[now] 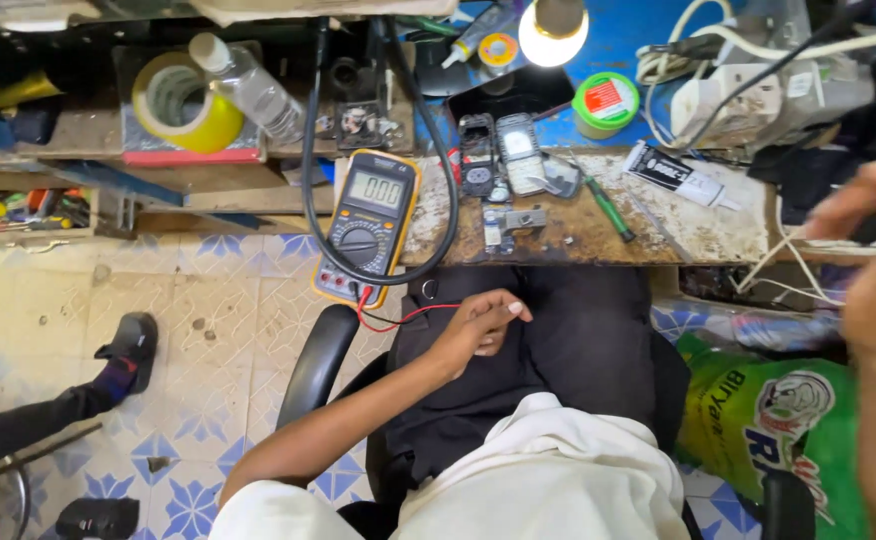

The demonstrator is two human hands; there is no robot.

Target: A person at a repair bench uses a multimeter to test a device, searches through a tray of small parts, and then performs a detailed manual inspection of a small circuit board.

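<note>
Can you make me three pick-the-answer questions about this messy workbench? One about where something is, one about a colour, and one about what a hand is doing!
1. Where is the multimeter?
A. On the floor
B. Hanging over the bench's front edge
C. Inside the green sack

2. What colour is the big tape roll?
A. Yellow
B. Purple
C. Black

3. What is the left hand doing?
A. Lying flat and open on the bench
B. Curled on the lap by the red wire
C. Gripping the bottle

Answers: 1 B, its lower end juts past the bench; 2 A, its outer band is yellow; 3 B, the fingers are bent over the dark lap.
</note>
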